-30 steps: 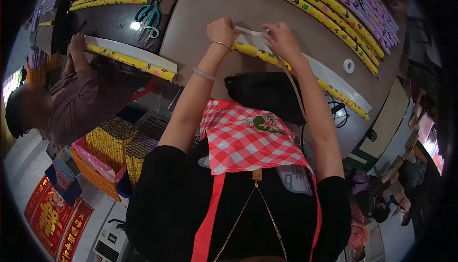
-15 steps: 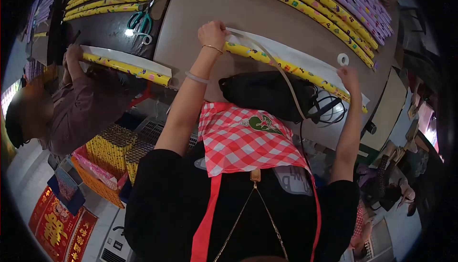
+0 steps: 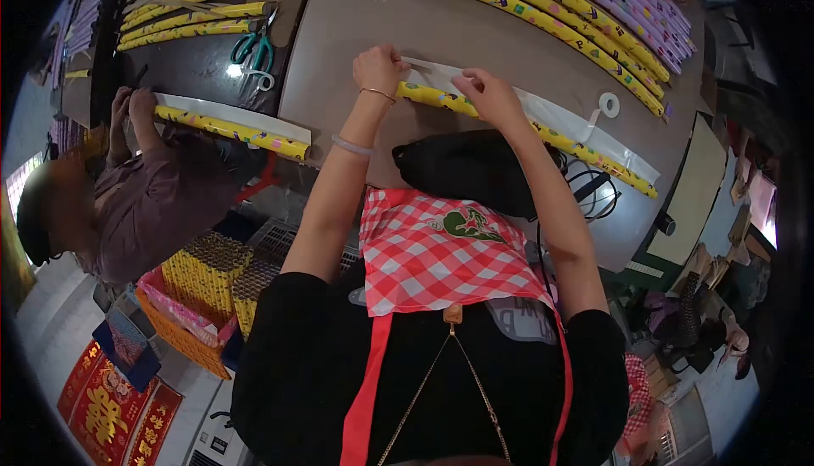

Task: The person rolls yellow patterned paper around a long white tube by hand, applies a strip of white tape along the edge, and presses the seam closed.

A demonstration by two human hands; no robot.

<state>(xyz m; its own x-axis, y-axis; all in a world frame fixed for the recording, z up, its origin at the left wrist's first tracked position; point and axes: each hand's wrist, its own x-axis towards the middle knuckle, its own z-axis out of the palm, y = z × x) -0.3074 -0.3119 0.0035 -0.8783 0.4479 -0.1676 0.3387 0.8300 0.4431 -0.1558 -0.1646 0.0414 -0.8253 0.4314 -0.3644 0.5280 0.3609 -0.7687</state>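
A yellow patterned wrapping paper roll (image 3: pixel 555 140) lies along the table edge in front of me, its white inner side showing as a flap behind it. At the roll's left end, my left hand (image 3: pixel 379 72) is closed on the paper, fingertips curled over its edge. My right hand (image 3: pixel 494 100) is over the roll's middle, thumb and forefinger apart; its other fingers are partly hidden. To its right stands a small roll of white tape (image 3: pixel 609 106), with a short strip reaching down to the white flap. Below the roll rests a black bag (image 3: pixel 466 169).
More yellow rolls (image 3: pixel 543 25) and purple rolls (image 3: pixel 653 21) lie at the back. Teal scissors (image 3: pixel 254 49) are on the dark table at left, near a co-worker's hands (image 3: pixel 134 106) on another yellow roll (image 3: pixel 229 131). Black cables (image 3: pixel 598 199) lie at right.
My right hand has moved left from the roll's right end to its middle. The tan strip that hung across the roll and bag no longer shows there. My left hand stays at the left end.
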